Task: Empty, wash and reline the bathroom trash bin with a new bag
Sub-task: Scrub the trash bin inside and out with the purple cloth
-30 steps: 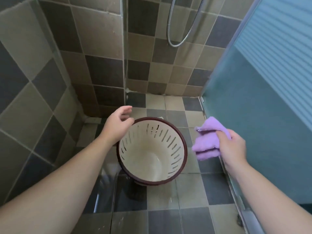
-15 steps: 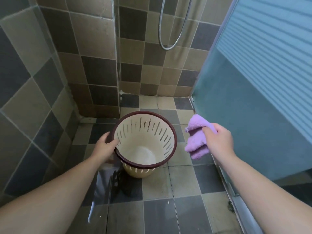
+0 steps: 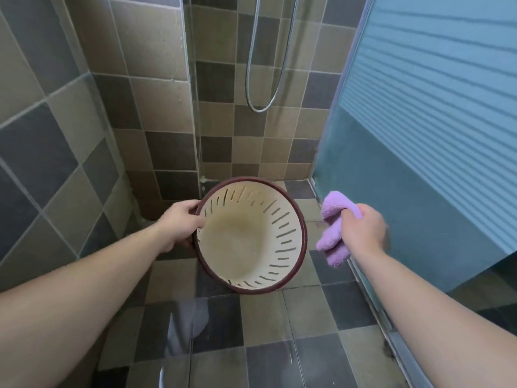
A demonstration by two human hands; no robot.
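Observation:
The trash bin (image 3: 246, 239) is cream inside with slotted walls and a dark red rim. It has no bag in it, and it is lifted and tilted so its mouth faces me. My left hand (image 3: 181, 222) grips its rim on the left side. To the right of the bin, my right hand (image 3: 361, 228) is closed around a bunched purple cloth (image 3: 334, 229). The cloth hangs apart from the bin's right edge.
I stand in a tiled shower corner. A metal shower hose (image 3: 268, 65) loops on the back wall. A frosted blue glass door (image 3: 419, 135) stands close on the right, its floor track (image 3: 372, 301) below. A clear glass panel edge (image 3: 193, 107) rises behind the bin. The floor tiles (image 3: 263, 331) look wet.
My left hand took hold of the bin's rim, lifted it off the floor and tilted its mouth toward me. The right hand with the cloth stayed beside it.

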